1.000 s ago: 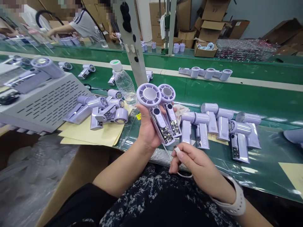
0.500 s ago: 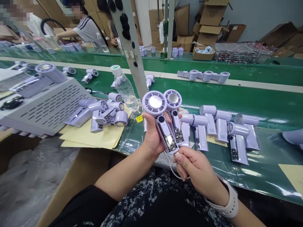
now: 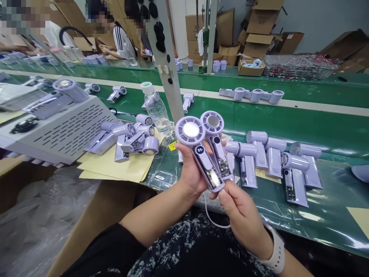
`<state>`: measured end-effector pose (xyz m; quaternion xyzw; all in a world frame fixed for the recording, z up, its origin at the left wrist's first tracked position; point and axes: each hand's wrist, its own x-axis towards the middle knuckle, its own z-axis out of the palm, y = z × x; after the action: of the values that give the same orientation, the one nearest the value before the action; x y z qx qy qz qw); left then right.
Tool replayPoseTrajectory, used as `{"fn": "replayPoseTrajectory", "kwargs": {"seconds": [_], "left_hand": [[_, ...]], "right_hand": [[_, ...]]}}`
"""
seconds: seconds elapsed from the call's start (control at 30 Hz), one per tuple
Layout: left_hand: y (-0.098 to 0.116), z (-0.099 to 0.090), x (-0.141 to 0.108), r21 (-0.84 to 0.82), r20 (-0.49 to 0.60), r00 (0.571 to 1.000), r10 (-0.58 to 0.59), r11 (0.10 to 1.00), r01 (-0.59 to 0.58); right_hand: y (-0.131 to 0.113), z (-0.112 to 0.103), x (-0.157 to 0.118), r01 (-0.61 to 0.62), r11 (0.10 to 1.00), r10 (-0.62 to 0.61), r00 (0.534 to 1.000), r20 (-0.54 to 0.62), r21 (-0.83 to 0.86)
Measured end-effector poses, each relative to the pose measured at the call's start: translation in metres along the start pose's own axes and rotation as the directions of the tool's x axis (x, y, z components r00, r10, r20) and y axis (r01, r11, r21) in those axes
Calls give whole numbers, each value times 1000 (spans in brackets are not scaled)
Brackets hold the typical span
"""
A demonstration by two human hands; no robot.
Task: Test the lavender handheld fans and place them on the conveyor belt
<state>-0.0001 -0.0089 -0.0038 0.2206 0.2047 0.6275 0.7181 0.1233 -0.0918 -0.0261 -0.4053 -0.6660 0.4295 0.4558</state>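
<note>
Two lilac handheld fans stand side by side in my left hand (image 3: 191,169), its fingers wrapped round their handles. The nearer fan (image 3: 190,131) has a lit round display that seems to read 83, with its circuit board exposed below. Behind it, the other fan (image 3: 212,122) has a dark display and an exposed board too. At the nearer fan's base, my right hand (image 3: 240,209) pinches the end of a white cable (image 3: 210,217); the plug itself is hidden by my fingers. The cable loops down under my right hand.
Several lilac fans (image 3: 275,154) lie to the right on the green bench; more lie on yellow paper (image 3: 115,169) at left, beside a grey vented box (image 3: 77,127). A water bottle (image 3: 157,109) and a metal post (image 3: 170,77) stand ahead. Co-workers sit across the line.
The nearer fan's display has lit up. My right hand has moved up against that fan's base, covering the white plug that showed before. The view has shifted slightly.
</note>
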Motion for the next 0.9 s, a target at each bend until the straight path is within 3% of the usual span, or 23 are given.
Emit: {"fn": "replayPoseTrajectory", "kwargs": {"seconds": [0.1,0.23,0.37,0.47,0.57,0.7,0.77,0.83,0.9], "left_hand": [[6,0,0,-76,40,999,-26,997,29],[8,-2,-1,-76,133,991,-9,997,19],[-1,-3,-7,6,182,974,134,990,-138],[-11,-5,-11,112,153,965,211,967,-229],[-12,-6,-9,215,116,980,159,960,-181],[-3,-6,3,171,67,990,121,977,-131],[1,-7,7,144,31,986,163,976,-166],[4,-12,6,194,67,985,156,967,-167],[5,-20,1,297,150,988,34,952,-78]], "right_hand": [[0,1,1,32,999,-32,999,-9,10],[3,3,2,-149,979,161,984,-80,136],[5,10,-1,-277,887,337,935,-108,369],[7,13,-4,-339,825,424,900,-99,452],[9,6,-4,-329,882,373,925,-74,337],[15,-17,0,-172,977,186,977,-107,129],[18,-30,5,-149,989,142,962,-232,-17],[21,-40,10,-162,978,98,916,-390,-134],[20,-47,14,-138,988,100,916,-389,-71]]}}
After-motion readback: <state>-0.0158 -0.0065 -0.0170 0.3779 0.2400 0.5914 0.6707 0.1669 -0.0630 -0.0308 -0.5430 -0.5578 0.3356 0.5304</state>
